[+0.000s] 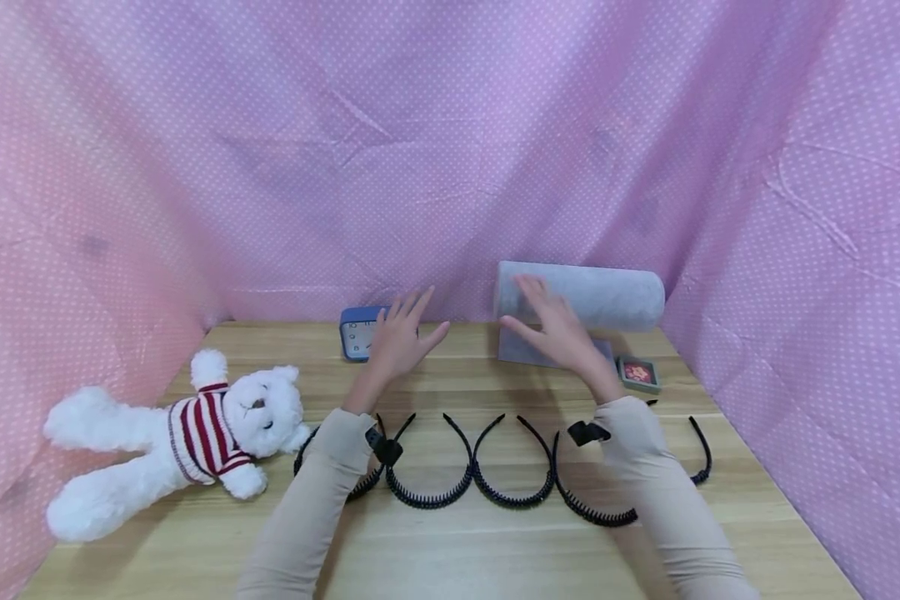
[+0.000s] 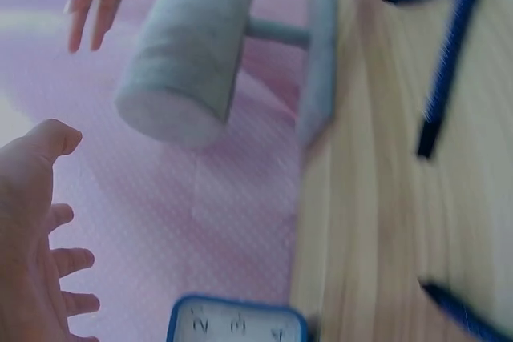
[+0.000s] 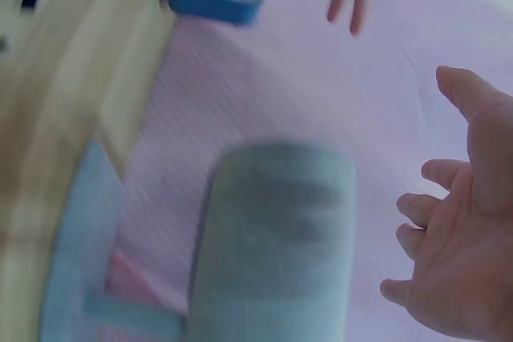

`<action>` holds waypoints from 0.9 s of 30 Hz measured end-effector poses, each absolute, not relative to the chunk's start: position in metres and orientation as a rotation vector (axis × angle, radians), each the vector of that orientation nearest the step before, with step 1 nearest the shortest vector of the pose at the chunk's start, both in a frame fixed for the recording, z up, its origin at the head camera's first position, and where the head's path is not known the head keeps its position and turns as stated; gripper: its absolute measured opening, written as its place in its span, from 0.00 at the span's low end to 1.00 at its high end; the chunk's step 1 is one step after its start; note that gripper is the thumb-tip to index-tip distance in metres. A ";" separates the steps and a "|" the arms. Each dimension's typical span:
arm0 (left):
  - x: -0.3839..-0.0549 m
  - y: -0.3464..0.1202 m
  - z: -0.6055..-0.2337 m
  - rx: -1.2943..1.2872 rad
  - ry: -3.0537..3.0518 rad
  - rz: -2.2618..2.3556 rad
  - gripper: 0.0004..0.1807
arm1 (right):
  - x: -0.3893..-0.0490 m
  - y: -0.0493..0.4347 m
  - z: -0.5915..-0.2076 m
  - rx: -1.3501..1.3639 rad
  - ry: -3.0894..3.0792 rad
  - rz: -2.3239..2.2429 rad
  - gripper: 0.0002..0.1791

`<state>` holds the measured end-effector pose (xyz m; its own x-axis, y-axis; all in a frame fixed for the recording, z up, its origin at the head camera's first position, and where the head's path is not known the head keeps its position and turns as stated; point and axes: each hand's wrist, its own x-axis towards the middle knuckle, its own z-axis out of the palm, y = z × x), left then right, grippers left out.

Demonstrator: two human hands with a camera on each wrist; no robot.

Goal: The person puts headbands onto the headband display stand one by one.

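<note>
My left hand point(image 1: 397, 343) is raised with fingers spread and holds nothing, in front of a blue square clock point(image 1: 355, 337) that it partly covers in the head view. Also spread and without anything in it, my right hand point(image 1: 558, 332) overlaps a grey padded cylinder point(image 1: 607, 298) on a stand with a flat base point(image 1: 523, 347). The left wrist view shows the short post point(image 2: 276, 31) between cylinder and base. Below the hands, several black toothed headbands point(image 1: 513, 501) lie in a row on the wooden table; my forearms hide parts of some.
A white teddy bear point(image 1: 262, 412) in a red-striped sweater lies at the left. Right of the stand sits a small green-framed square point(image 1: 639, 374) with a red picture. Pink dotted cloth point(image 1: 435, 167) hangs behind and on both sides of the table point(image 1: 450, 550).
</note>
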<state>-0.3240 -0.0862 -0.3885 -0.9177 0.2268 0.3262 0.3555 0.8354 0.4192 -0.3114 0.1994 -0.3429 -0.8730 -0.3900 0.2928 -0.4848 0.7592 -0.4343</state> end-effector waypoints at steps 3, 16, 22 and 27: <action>-0.328 -0.076 -0.386 -0.489 -2.670 -0.887 0.43 | -0.313 0.227 -0.334 0.651 -2.749 0.867 0.45; -0.349 -0.029 -0.383 -0.564 -2.327 -1.878 0.41 | -0.319 0.342 -0.316 0.321 -2.710 1.319 0.46; -0.357 -0.005 -0.386 -0.613 -2.212 -2.040 0.39 | -0.328 0.372 -0.322 0.256 -2.680 1.400 0.46; -0.362 0.012 -0.388 -0.622 -2.159 -2.093 0.36 | -0.334 0.385 -0.326 0.260 -2.653 1.476 0.45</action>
<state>-0.3618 0.0122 -0.3881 -0.9155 0.2360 0.3257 0.3328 -0.0104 0.9429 -0.3338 0.3851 -0.3261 -0.9811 -0.1028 0.1642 -0.1937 0.5171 -0.8337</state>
